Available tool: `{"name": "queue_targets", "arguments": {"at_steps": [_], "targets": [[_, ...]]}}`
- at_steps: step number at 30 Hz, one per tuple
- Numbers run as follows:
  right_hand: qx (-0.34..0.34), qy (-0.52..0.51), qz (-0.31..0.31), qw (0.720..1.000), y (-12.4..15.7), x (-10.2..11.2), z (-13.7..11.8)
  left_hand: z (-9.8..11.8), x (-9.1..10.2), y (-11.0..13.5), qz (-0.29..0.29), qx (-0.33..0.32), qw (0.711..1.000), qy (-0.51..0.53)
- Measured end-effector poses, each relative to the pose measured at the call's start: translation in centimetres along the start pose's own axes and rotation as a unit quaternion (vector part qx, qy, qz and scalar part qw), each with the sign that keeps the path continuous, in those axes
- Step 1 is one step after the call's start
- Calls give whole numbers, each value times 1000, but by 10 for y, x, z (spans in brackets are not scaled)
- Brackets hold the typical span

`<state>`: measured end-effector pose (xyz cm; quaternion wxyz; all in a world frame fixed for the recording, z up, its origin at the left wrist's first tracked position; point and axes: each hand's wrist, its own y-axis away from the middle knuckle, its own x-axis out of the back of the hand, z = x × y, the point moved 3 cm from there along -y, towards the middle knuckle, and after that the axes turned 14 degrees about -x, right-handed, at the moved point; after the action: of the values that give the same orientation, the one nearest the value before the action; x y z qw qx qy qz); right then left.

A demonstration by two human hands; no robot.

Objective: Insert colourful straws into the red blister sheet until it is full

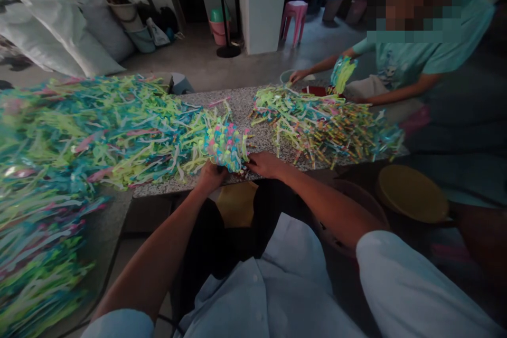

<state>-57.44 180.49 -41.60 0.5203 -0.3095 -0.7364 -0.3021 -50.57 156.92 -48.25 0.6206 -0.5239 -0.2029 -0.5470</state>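
At the near edge of the speckled stone table (158,188), a bundle of thin plastic strips (226,142) is held with its blue, pink, green and white ends facing up. My left hand (213,177) is closed round the lower left of this bundle. On the opposite side, my right hand (264,164) has its fingers curled in at the bundle's lower right. The fingertips of both hands are partly hidden. A large heap of similar loose strips (119,127) lies just left of my hands.
Right of my hands is a pile of strips with striped, stick-like ends (320,124). Across the table, a person in a teal shirt (412,68) handles a small bundle (344,74). A round yellow lid or stool top (412,194) stands at right; white sacks (59,31) fill the back left.
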Motion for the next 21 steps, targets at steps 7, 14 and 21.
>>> {"name": "queue_targets", "arguments": {"at_steps": [7, 14, 21], "targets": [[-6, -4, -1, 1000, 8, 0, -4, 0, 0, 0, -2, -12, 1000, 12], [-6, -31, 2, 999, 10, -3, -3, 0, 2, 0, -4, 2, 1000, 9], [-13, -3, -1, 1000, 10, -2, -1, 3, 5, -1, -6, 8, 1000, 9]]}}
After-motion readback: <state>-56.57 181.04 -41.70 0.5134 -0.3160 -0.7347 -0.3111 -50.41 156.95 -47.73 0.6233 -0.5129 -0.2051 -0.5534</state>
